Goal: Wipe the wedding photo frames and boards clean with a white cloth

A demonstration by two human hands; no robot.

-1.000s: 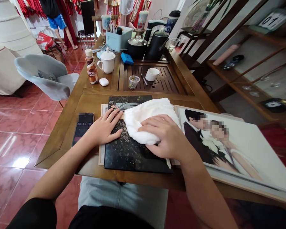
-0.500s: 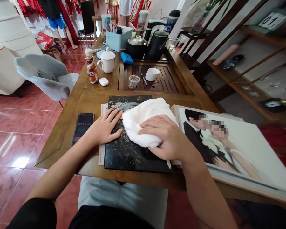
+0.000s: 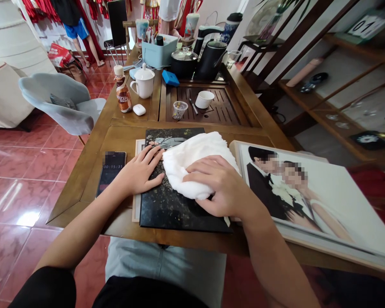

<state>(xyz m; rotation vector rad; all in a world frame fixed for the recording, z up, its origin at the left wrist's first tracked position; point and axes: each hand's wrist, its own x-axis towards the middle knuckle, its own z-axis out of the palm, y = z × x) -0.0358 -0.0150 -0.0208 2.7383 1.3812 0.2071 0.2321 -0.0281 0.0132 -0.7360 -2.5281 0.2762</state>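
A dark photo panel (image 3: 179, 216) with speckled marks lies flat on the table near its front edge, over a light wooden frame (image 3: 137, 205). My left hand (image 3: 144, 171) rests on the panel's left side, fingers spread and flat. With fingers curled, my right hand (image 3: 218, 184) grips a white cloth (image 3: 195, 149) and presses it on the panel's right half. The cloth hides much of the panel's upper right. Part of a printed picture shows at the panel's top.
Left of the panel lies a phone (image 3: 112, 171) showing a timer. A large framed wedding photo (image 3: 333, 192) is at right, overhanging the table's front edge. Farther back are a bottle (image 3: 123, 94), a lidded mug (image 3: 144, 82), a small plastic cup (image 3: 179, 110) and a kettle (image 3: 211, 60).
My right hand and the cloth have shifted slightly left across the panel. My left hand stays in nearly the same place.
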